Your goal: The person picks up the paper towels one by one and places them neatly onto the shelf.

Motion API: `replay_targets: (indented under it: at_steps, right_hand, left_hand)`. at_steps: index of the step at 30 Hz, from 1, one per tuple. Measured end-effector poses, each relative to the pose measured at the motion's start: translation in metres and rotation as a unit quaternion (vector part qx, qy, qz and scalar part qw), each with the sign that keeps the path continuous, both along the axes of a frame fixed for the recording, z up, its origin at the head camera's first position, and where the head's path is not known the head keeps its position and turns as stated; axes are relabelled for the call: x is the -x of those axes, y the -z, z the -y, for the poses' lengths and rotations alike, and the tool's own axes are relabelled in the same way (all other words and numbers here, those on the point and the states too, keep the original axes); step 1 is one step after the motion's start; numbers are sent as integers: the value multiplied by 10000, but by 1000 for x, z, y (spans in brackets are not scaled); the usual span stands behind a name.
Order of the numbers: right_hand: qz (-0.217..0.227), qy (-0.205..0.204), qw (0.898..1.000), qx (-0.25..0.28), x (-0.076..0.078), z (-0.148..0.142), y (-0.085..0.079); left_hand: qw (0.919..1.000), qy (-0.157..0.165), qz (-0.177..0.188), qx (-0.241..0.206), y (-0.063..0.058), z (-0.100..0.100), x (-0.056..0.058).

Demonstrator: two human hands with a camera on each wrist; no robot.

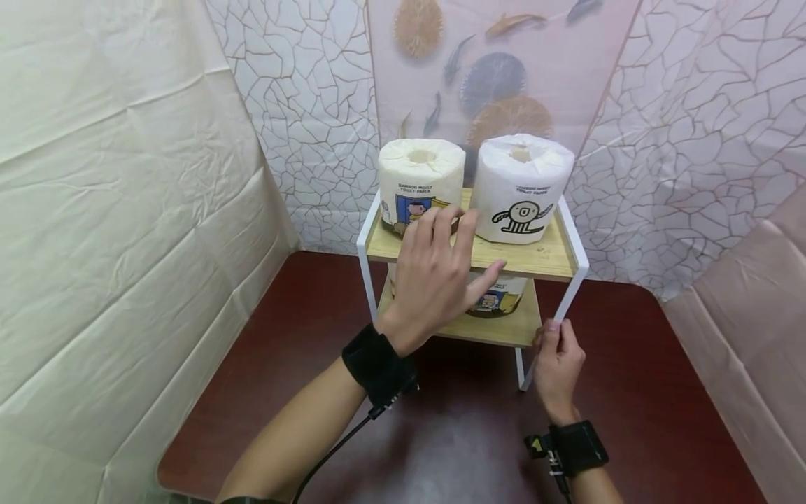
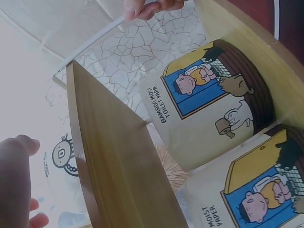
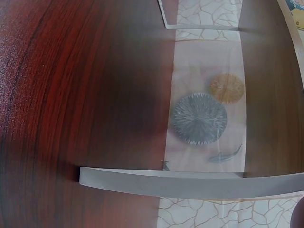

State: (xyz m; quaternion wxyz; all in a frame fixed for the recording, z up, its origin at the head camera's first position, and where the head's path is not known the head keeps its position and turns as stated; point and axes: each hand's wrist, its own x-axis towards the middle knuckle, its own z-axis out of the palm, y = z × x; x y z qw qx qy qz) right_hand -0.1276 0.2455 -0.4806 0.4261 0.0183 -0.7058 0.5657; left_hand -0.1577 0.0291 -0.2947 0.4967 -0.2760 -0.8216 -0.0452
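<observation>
A small two-tier shelf (image 1: 529, 260) with wooden boards and a white frame stands on the table. On its upper board sit two wrapped toilet rolls, a left roll (image 1: 418, 175) and a right roll (image 1: 519, 189) printed with a cartoon figure. My left hand (image 1: 434, 273) is raised before the upper board's front edge, thumb spread and fingers loosely extended, holding nothing; whether it touches a roll I cannot tell. The fingers of my right hand (image 1: 559, 364) grip the front right leg (image 1: 569, 297). Two more rolls (image 2: 209, 104) stand on the lower board, partly behind my left hand in the head view.
The dark red table (image 1: 264, 392) lies under the shelf. A patterned cloth wall (image 1: 315, 140) rises behind it, and pale fabric (image 1: 126, 245) hangs along the left side. Black straps (image 1: 378, 367) with cables are worn on both wrists.
</observation>
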Motion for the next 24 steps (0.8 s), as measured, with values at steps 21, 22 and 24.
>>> replay_targets:
  at_steps: [21, 22, 24]
  right_hand:
    - [53, 288, 9994, -208, -19, 21, -27]
    - [65, 307, 9992, -238, -17, 20, -24]
    - [76, 309, 9992, -248, -12, 17, -17]
  left_hand:
    - [9909, 526, 1233, -113, -39, -28, 23]
    - [9902, 522, 1295, -86, -41, -30, 25]
    - [9888, 526, 1397, -25, -44, -33, 28]
